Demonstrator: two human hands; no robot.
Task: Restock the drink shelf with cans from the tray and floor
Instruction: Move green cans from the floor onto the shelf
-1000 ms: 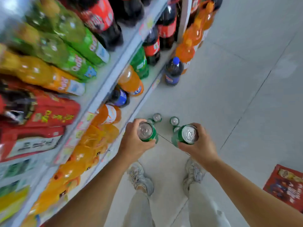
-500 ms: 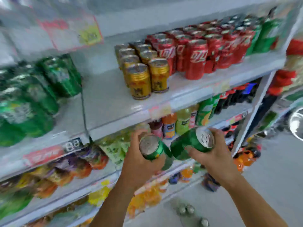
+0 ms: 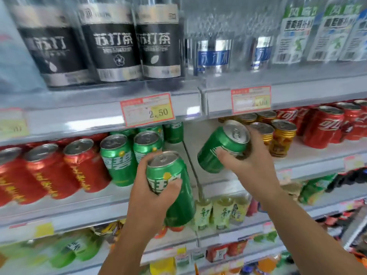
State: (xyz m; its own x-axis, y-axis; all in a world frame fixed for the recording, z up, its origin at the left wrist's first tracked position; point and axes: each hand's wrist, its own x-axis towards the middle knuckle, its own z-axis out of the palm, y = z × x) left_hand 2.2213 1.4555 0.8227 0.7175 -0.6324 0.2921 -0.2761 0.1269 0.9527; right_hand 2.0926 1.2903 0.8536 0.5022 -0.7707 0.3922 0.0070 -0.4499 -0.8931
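Restocking at the drink shelf (image 3: 69,209)
Left grip (image 3: 151,187) wrapped round upright green can (image 3: 172,175) before the green row (image 3: 119,157); right grip (image 3: 253,167) holding tilted green can (image 3: 219,148) above the gap beside gold cans (image 3: 282,137).

This is a shop: the drinks aisle of a grocery or convenience store. Tiered grey metal shelves (image 3: 79,120) span the view, each level packed with rows of identical goods facing outward. There are black-labelled clear plastic bottles (image 3: 117,46) at eleven o'clock and blue-banded clear water bottles (image 3: 214,54) at one o'clock. Red aluminium cans with gold lettering (image 3: 83,165) stand at nine o'clock, with green aluminium soda cans (image 3: 117,157) just beside them. Gold ribbed cans (image 3: 282,139) and red cola cans (image 3: 325,128) are at three o'clock, pale yellow-green tea bottles (image 3: 222,213) at five o'clock. A red-bordered paper price label (image 3: 148,110) clipped to the shelf edge reads 2.50; a second red-bordered label (image 3: 251,100) is too blurred to read.
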